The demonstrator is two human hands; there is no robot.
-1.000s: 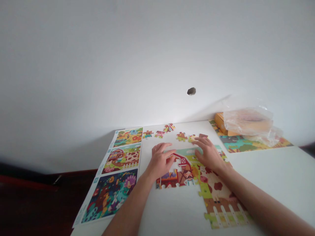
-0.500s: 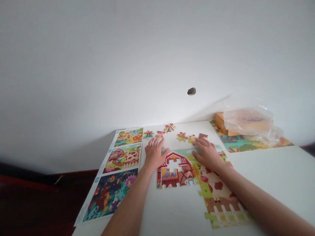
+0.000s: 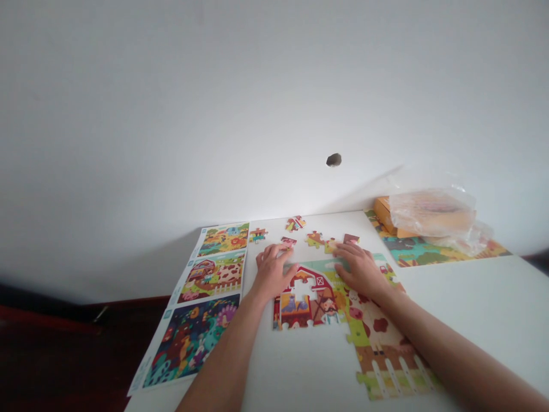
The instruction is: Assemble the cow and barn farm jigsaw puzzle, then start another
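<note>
a farm jigsaw puzzle (image 3: 360, 323) is partly joined on the white table (image 3: 300, 372). twelve o'clock is taken as the side by the wall (image 3: 171, 114). the red barn (image 3: 326, 293) is put together, but a hole is left inside it. at four o'clock from the barn, the spotted cow (image 3: 381, 324) and the white fence (image 3: 393, 375) are joined on. at six o'clock, the part under the barn is not filled in.

about six loose pieces can be counted between eleven and one o'clock, so more joining seems to be left. the pink piece (image 3: 289, 241) is reached by the left hand (image 3: 271, 273), and the green and yellow piece (image 3: 330, 246) by the right hand (image 3: 360, 272). both hands are loosely spread, with thumbs apart, and nothing is seen pinched. whether the pieces are pressed cannot be told.

at two o'clock, a yellow box (image 3: 383, 214) is set on a bright animal picture (image 3: 469, 256). a clear plastic bag (image 3: 433, 213) is laid over the box. what is kept inside either one cannot be told. at nine o'clock, a sheet with three pictures (image 3: 213, 276) is laid flat, and the farm is shown in its middle one.
</note>
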